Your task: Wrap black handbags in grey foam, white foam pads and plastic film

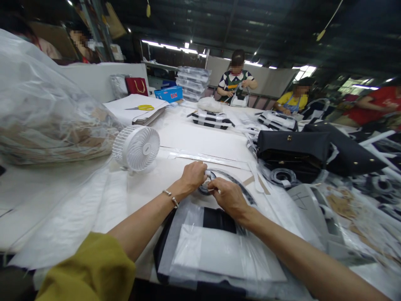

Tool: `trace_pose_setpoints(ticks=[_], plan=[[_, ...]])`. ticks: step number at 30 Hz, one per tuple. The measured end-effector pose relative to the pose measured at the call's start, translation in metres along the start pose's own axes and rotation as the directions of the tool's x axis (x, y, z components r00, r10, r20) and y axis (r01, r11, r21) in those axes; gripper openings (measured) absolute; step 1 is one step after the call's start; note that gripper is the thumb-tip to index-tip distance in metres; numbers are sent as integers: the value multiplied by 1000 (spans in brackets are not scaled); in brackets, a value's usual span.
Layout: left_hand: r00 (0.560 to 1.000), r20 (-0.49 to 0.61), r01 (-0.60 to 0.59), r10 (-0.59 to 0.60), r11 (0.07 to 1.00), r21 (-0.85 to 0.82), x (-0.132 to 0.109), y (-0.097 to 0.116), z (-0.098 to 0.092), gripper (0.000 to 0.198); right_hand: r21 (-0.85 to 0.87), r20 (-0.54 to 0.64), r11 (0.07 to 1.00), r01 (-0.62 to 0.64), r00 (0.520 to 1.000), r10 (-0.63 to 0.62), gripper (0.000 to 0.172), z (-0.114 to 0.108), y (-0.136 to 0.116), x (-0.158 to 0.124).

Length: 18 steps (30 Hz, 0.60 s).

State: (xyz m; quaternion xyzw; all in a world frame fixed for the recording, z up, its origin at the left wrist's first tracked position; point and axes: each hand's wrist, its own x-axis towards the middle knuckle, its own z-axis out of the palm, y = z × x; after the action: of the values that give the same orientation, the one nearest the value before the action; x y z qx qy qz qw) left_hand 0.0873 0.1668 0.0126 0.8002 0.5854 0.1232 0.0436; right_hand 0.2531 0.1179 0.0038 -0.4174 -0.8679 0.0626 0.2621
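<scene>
My left hand (pixel 193 176) is closed on a rolled black-and-white strap (pixel 207 186) lying on the white table (pixel 200 140). Just right of it, my right hand (pixel 228 195) pinches the same roll with bent fingers. The strap's loose end (pixel 238 186) curves away to the right. Below my hands lies a black bag wrapped in clear plastic with white paper (pixel 216 246) on top. A bracelet sits on my left wrist.
A small white fan (pixel 137 148) stands left of my hands. A big clear bag of brown paper items (pixel 46 121) fills the left. Black handbags (pixel 293 152) and strap rolls (pixel 282 176) lie at right. Yellow scissors (pixel 144 107) rest far back. Other people work across the table.
</scene>
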Motion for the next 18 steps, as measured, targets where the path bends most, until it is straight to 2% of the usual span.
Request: trace_pose_setpoints(ticks=[4, 8, 11, 18], plan=[[1000, 3, 4, -4, 999, -43, -1, 0, 0, 17, -215, -110, 956, 199, 968, -227, 16, 4, 11, 12], [999, 17, 44, -43, 993, -108, 0, -3, 1, 21, -253, -123, 907, 337, 918, -376, 16, 13, 25, 26], [997, 21, 74, -71, 983, -170, 1, -8, 1, 20, -232, -68, 904, 359, 921, -383, 17, 20, 35, 34], [995, 57, 97, -82, 927, -362, 1, -20, 6, 17, -115, -24, 915, 387, 920, -392, 17, 29, 47, 40]])
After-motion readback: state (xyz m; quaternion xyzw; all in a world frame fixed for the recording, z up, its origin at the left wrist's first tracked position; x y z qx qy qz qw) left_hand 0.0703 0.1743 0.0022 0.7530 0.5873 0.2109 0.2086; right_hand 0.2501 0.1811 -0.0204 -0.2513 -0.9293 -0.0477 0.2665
